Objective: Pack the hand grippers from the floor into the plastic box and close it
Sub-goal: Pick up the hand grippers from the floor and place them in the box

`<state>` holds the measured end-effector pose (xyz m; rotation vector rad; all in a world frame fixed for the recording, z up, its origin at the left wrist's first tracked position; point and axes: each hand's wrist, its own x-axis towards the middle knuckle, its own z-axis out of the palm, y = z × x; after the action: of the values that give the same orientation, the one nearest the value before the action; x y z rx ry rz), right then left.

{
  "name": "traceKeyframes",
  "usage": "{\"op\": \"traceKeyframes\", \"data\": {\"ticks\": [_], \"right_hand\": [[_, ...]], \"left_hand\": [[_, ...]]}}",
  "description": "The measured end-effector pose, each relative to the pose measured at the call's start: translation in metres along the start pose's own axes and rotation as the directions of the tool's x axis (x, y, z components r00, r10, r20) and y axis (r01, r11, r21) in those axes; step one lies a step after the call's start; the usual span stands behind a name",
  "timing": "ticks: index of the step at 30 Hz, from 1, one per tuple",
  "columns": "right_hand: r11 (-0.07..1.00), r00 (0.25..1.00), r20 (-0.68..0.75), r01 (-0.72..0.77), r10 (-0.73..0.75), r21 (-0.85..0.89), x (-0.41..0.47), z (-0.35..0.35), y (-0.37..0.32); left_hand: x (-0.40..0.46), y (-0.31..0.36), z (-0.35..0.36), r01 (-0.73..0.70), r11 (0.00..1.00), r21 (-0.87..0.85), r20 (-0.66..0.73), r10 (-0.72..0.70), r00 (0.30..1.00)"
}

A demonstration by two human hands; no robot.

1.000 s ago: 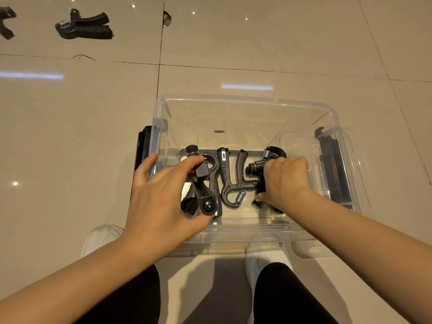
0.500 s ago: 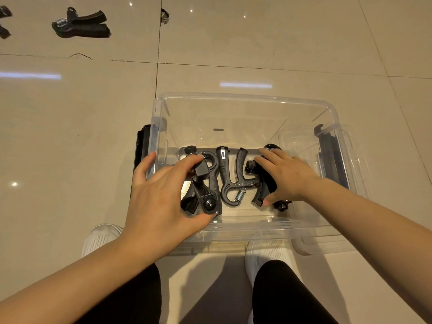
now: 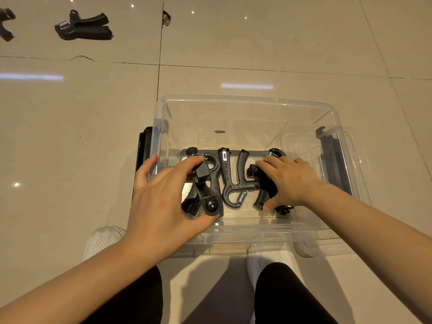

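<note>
Crouched over the clear plastic box [image 3: 245, 106] on the tiled floor [image 3: 257, 43], I had both hands down inside it, settling hand grippers along the near end. My left hand [image 3: 163, 197] gripped a black gripper [image 3: 205, 190] at the left of the row, index finger curled over its top and thumb under its round knob. My right hand [image 3: 287, 181] lay spread, fingers straight, pressing on the gripper at the right [image 3: 264, 183], holding nothing. Between the two, a third gripper [image 3: 233, 181] with a bare steel spring rested flat on the bottom of the box; another looked to lie partly under the one in my left hand, though I could not tell them cleanly apart. The job stood roughly midway by my reckoning: one more gripper [image 3: 84, 26] waited on the floor well away at upper left, and part of another [image 3: 5, 24] showed at the frame's left edge. The box was open, no lid on it, dark latches [image 3: 146, 157] hanging at its sides. Closing was yet to come.
</note>
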<state>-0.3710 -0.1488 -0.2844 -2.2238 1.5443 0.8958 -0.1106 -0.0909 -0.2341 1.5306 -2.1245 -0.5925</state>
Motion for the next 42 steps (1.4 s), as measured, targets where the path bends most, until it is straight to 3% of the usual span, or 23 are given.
{"op": "traceKeyframes", "data": {"ticks": [2,3,5,6,8,12,16,20,25,28,31,35,42], "right_hand": [[0.972,0.994,-0.105,0.040,-0.016,0.232,-0.010,-0.012,-0.006],[0.904,0.985,-0.169,0.093,-0.023,0.418,-0.019,-0.021,-0.010],[0.663,0.950,-0.307,0.268,-0.059,0.699,-0.039,-0.039,-0.022],[0.576,0.917,-0.388,0.366,-0.090,0.731,-0.050,-0.047,-0.030],[0.529,0.833,-0.528,0.528,-0.169,0.664,-0.066,-0.056,-0.044],[0.617,0.728,-0.614,0.642,-0.305,0.455,-0.071,-0.059,-0.065],[0.681,0.680,-0.625,0.666,-0.384,0.306,-0.067,-0.061,-0.070],[0.667,0.660,-0.625,0.689,-0.417,0.282,-0.070,-0.060,-0.076],[0.665,0.691,-0.689,0.623,-0.220,0.412,-0.068,-0.064,-0.051],[0.763,0.727,-0.663,0.527,-0.177,0.374,-0.061,-0.068,-0.038],[0.832,0.814,-0.576,0.370,-0.076,0.413,-0.046,-0.072,-0.032],[0.837,0.909,-0.416,0.205,0.030,0.508,-0.019,-0.084,-0.029],[0.889,0.986,-0.165,0.071,0.005,0.453,0.032,-0.076,-0.055]], "left_hand": [[0.000,0.000,0.000,-0.002,1.000,-0.006,-0.004,0.002,1.000],[0.000,-0.001,0.000,-0.004,1.000,-0.007,-0.004,0.004,1.000],[0.000,-0.002,0.000,-0.014,1.000,-0.006,-0.003,0.014,1.000],[0.000,-0.002,0.000,-0.023,1.000,-0.004,-0.003,0.023,1.000],[0.000,-0.002,-0.001,-0.044,0.999,-0.007,-0.003,0.044,0.999],[-0.001,-0.002,-0.001,-0.076,0.996,-0.043,-0.012,0.076,0.997],[-0.001,-0.005,-0.002,-0.105,0.992,-0.069,0.004,0.105,0.994],[-0.001,-0.007,-0.003,-0.108,0.989,-0.099,0.012,0.110,0.994],[0.000,-0.005,-0.011,-0.108,0.962,-0.252,-0.078,0.091,0.993],[0.002,-0.014,-0.016,-0.187,0.972,-0.141,-0.133,0.169,0.977],[0.002,-0.027,-0.012,-0.167,0.986,-0.025,-0.098,0.164,0.982],[-0.004,-0.034,-0.002,-0.077,0.996,-0.046,-0.029,0.075,0.997],[-0.002,-0.035,-0.002,-0.068,0.997,-0.037,-0.018,0.067,0.998]]}}
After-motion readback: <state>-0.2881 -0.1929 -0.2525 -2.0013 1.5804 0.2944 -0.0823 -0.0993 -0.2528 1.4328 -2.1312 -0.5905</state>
